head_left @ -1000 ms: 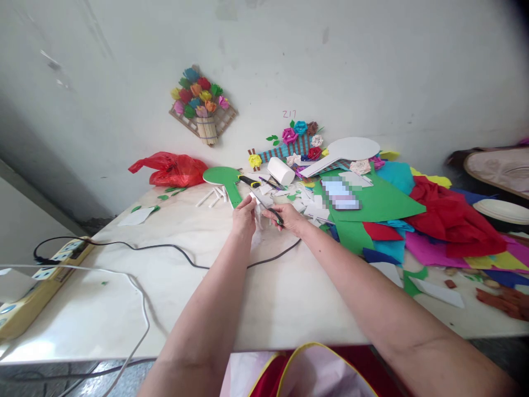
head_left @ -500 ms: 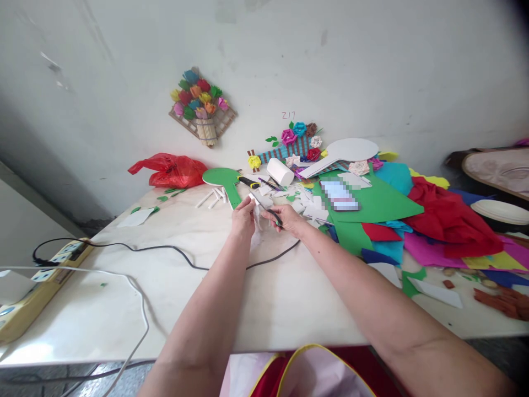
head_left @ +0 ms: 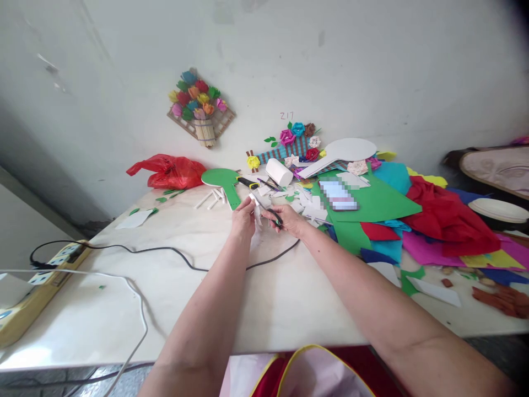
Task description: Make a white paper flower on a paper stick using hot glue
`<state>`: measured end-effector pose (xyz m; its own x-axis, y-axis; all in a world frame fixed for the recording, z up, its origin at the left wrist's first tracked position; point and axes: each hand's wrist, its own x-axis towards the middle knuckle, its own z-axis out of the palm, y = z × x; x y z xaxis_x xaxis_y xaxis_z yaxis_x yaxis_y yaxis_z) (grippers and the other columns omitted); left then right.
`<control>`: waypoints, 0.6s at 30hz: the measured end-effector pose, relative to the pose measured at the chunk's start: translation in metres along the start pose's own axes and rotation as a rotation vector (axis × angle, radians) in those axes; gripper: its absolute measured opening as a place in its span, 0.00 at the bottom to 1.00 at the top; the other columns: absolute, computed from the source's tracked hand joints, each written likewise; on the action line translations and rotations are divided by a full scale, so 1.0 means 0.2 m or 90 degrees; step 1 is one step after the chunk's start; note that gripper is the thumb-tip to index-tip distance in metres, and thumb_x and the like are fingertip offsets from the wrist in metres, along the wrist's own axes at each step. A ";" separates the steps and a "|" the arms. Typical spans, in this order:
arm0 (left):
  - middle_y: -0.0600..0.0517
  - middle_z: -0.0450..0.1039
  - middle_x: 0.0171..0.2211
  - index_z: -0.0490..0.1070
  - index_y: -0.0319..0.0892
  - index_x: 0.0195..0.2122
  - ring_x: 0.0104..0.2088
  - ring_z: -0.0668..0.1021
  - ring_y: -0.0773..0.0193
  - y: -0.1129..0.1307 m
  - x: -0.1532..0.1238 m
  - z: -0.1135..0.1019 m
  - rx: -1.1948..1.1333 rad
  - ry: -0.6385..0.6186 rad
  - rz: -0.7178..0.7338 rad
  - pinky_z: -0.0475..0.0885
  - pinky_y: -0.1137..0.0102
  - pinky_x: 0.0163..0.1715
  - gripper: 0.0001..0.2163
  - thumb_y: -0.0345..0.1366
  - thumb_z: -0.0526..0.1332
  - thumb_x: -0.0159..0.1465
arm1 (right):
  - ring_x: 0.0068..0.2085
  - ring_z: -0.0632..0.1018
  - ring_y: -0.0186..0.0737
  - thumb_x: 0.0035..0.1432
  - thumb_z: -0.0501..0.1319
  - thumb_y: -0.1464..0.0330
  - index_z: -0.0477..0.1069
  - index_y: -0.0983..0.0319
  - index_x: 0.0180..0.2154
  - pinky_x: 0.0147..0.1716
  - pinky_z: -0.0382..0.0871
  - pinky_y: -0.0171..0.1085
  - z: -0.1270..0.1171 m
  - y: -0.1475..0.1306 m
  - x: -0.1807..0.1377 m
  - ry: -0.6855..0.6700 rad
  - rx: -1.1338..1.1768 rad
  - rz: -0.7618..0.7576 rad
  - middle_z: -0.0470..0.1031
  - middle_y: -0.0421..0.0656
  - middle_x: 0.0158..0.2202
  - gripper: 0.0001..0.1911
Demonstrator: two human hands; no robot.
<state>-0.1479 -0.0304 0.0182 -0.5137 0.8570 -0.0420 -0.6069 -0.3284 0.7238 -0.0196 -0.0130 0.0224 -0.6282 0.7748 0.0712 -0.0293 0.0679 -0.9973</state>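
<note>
My left hand (head_left: 243,218) pinches a small white paper piece (head_left: 257,216) above the pale table (head_left: 173,298). My right hand (head_left: 289,219) is closed round black-handled scissors (head_left: 268,209), whose blades point up and left to the paper's top edge. Both hands meet near the table's far middle. Just beyond them lie a green paddle-shaped cutout (head_left: 225,182), a yellow-and-black cutter (head_left: 248,183), white paper scraps (head_left: 303,201) and a white paper roll (head_left: 279,171).
Coloured paper sheets (head_left: 417,220) pile up at the right. A red plastic bag (head_left: 169,171) lies at the back left. A black cable (head_left: 165,251) crosses the table to a power strip (head_left: 37,286). Paper flower crafts (head_left: 200,105) hang on the wall.
The hands have stayed almost in the same place, with the scissors working at the white paper; the view has shifted slightly.
</note>
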 end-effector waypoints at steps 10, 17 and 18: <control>0.51 0.75 0.24 0.75 0.37 0.31 0.23 0.73 0.70 0.01 -0.03 0.02 0.018 -0.023 -0.001 0.68 0.75 0.26 0.10 0.23 0.64 0.46 | 0.14 0.61 0.24 0.41 0.65 0.56 0.65 0.66 0.20 0.10 0.53 0.26 0.00 0.00 0.00 0.025 0.010 -0.014 0.62 0.35 0.13 0.19; 0.52 0.74 0.24 0.74 0.36 0.30 0.23 0.73 0.70 0.00 -0.03 0.02 0.013 -0.007 -0.003 0.68 0.74 0.27 0.10 0.23 0.65 0.45 | 0.14 0.61 0.24 0.42 0.65 0.57 0.64 0.65 0.20 0.10 0.51 0.26 0.01 -0.02 -0.01 0.035 0.015 -0.017 0.61 0.35 0.13 0.19; 0.52 0.74 0.24 0.74 0.36 0.30 0.23 0.73 0.69 0.00 -0.03 0.02 0.014 -0.007 -0.003 0.68 0.74 0.27 0.10 0.23 0.65 0.45 | 0.14 0.61 0.24 0.42 0.65 0.56 0.64 0.65 0.20 0.10 0.51 0.26 0.01 -0.01 -0.01 0.034 0.014 -0.022 0.61 0.35 0.13 0.19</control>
<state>-0.1433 -0.0335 0.0219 -0.5040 0.8629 -0.0371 -0.5958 -0.3162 0.7382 -0.0209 -0.0156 0.0249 -0.5844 0.8045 0.1059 -0.0683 0.0812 -0.9944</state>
